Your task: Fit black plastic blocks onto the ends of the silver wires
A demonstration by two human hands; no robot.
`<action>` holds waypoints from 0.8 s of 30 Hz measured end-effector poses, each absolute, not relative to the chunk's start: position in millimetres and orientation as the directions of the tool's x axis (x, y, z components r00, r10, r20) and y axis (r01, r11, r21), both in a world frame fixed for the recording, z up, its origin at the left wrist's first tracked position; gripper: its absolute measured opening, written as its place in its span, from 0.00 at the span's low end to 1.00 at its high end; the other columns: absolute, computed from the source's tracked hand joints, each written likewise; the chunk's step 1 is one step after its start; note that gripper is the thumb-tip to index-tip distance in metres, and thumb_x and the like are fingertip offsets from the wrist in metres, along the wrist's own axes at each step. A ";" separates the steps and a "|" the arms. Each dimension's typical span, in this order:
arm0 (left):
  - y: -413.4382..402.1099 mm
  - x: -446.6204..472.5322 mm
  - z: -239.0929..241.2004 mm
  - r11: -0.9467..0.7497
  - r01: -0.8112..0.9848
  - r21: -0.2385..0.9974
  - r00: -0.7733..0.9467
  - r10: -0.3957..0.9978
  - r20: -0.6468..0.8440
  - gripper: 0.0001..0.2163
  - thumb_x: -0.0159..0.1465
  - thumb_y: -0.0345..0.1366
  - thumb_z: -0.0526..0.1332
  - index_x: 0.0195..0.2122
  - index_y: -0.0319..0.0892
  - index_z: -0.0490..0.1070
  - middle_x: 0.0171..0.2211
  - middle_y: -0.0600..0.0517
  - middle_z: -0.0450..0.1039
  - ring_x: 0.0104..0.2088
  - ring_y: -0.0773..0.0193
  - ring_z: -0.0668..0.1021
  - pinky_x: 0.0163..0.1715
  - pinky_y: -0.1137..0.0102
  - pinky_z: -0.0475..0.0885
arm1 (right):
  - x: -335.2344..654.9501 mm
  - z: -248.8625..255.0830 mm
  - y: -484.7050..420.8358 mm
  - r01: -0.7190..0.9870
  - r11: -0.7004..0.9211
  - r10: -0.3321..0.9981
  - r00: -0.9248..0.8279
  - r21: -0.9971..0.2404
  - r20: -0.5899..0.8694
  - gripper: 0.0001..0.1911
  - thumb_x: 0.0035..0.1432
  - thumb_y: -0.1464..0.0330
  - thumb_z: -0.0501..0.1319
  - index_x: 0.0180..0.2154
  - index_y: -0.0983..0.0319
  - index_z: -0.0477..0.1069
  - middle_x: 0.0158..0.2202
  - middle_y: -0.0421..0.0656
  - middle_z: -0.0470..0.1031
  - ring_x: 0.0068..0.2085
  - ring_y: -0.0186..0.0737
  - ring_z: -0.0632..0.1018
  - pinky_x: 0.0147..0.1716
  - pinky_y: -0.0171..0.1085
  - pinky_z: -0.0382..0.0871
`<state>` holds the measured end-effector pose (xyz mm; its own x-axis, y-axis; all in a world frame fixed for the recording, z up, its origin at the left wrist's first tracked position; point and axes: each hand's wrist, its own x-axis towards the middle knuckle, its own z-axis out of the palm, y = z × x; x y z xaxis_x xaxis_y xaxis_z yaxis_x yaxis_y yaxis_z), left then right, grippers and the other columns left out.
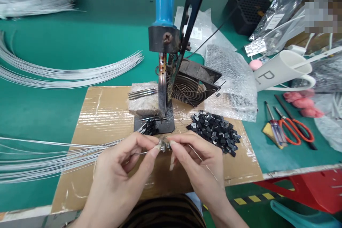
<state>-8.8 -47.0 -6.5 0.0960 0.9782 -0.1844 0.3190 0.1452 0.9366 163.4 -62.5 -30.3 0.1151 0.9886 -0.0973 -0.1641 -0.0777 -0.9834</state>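
Note:
Both hands meet over the cardboard sheet (80,124), just in front of a soldering iron (164,10) fixed in a stand with its tip down. A small silvery metal piece (163,146) sits between the fingertips, too small to make out fully. My left hand (125,171) is closed in a pinch on its left side. With thumb and forefinger, my right hand (200,162) pinches its right side, and a thin wire (204,162) runs across that palm. White wires (66,162) with dark ends (146,127) lie beside and behind my left hand.
Small black plastic parts (213,131) are heaped right of the iron, before a fan (192,85). A wrapped block (143,103) holds several metal-tipped wires. Further right are orange-handled scissors (290,131), a screwdriver (276,128) and a white mug (283,69). More wires (80,74) lie left.

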 end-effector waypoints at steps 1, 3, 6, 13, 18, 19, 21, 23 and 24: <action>-45.8 -8.5 -5.4 0.159 0.284 0.946 0.108 0.975 -0.196 0.05 0.66 0.37 0.67 0.32 0.45 0.78 0.37 0.52 0.84 0.32 0.66 0.85 0.30 0.79 0.79 | 162.6 -30.0 -61.9 -0.152 -0.067 0.991 0.104 -0.986 -0.084 0.06 0.66 0.70 0.68 0.41 0.56 0.86 0.33 0.40 0.79 0.25 0.31 0.78 0.25 0.31 0.77; -43.7 -7.8 -3.5 0.173 0.240 0.955 0.125 0.970 -0.207 0.05 0.66 0.35 0.68 0.32 0.45 0.78 0.37 0.52 0.85 0.32 0.67 0.85 0.33 0.80 0.80 | 161.6 -29.8 -60.8 -0.121 -0.038 0.994 0.094 -0.992 -0.049 0.08 0.66 0.71 0.68 0.41 0.55 0.87 0.33 0.41 0.80 0.26 0.32 0.77 0.24 0.31 0.76; -41.7 -6.0 -1.7 0.174 0.231 0.957 0.135 0.969 -0.208 0.04 0.65 0.33 0.68 0.32 0.46 0.79 0.37 0.53 0.85 0.33 0.68 0.85 0.34 0.81 0.79 | 160.8 -30.2 -59.8 -0.076 -0.007 0.995 0.102 -0.997 -0.015 0.10 0.66 0.71 0.68 0.43 0.52 0.87 0.34 0.40 0.82 0.28 0.33 0.79 0.25 0.32 0.75; -39.7 -3.2 -1.1 0.150 0.241 0.959 0.116 0.976 -0.182 0.05 0.65 0.32 0.67 0.31 0.46 0.78 0.34 0.55 0.84 0.30 0.70 0.84 0.32 0.83 0.78 | 160.1 -30.9 -59.0 -0.054 0.014 0.995 0.100 -0.998 0.009 0.11 0.66 0.71 0.68 0.45 0.52 0.87 0.35 0.41 0.82 0.26 0.32 0.78 0.25 0.32 0.75; -38.8 -5.8 -3.5 0.122 0.295 0.948 0.157 0.972 -0.174 0.04 0.66 0.32 0.66 0.33 0.46 0.78 0.37 0.53 0.84 0.32 0.68 0.84 0.31 0.81 0.78 | 160.4 -31.4 -61.4 0.021 0.014 0.995 0.100 -1.000 0.016 0.09 0.67 0.70 0.67 0.44 0.54 0.86 0.33 0.40 0.79 0.30 0.36 0.79 0.30 0.36 0.77; -38.8 -5.9 -3.9 0.122 0.305 0.945 0.157 0.972 -0.176 0.04 0.66 0.32 0.66 0.33 0.45 0.78 0.37 0.53 0.84 0.33 0.67 0.84 0.31 0.80 0.78 | 161.3 -31.8 -62.7 0.056 0.019 0.995 0.100 -0.998 0.025 0.09 0.68 0.70 0.66 0.45 0.55 0.85 0.33 0.41 0.78 0.31 0.37 0.79 0.32 0.37 0.77; -38.7 -5.6 -4.6 0.110 0.319 0.941 0.151 0.975 -0.165 0.04 0.66 0.32 0.65 0.33 0.45 0.78 0.37 0.53 0.84 0.32 0.67 0.84 0.31 0.80 0.78 | 163.6 -33.4 -65.8 0.124 0.046 0.994 0.091 -0.991 0.058 0.13 0.71 0.67 0.61 0.51 0.56 0.82 0.34 0.42 0.75 0.34 0.39 0.78 0.35 0.39 0.76; -38.1 -4.8 -5.2 0.097 0.332 0.938 0.130 0.981 -0.147 0.05 0.66 0.32 0.66 0.32 0.45 0.77 0.36 0.54 0.84 0.31 0.68 0.83 0.30 0.79 0.78 | 165.7 -35.7 -68.9 0.168 0.063 0.994 0.079 -0.984 0.077 0.19 0.75 0.65 0.52 0.58 0.56 0.78 0.36 0.43 0.73 0.36 0.41 0.77 0.37 0.41 0.75; -37.4 -4.2 -5.5 0.090 0.340 0.936 0.116 0.984 -0.137 0.05 0.66 0.32 0.66 0.32 0.45 0.77 0.35 0.54 0.83 0.31 0.68 0.83 0.30 0.79 0.77 | 166.3 -36.9 -70.3 0.180 0.058 0.994 0.077 -0.982 0.073 0.22 0.76 0.64 0.49 0.61 0.56 0.75 0.37 0.44 0.72 0.36 0.42 0.77 0.37 0.42 0.74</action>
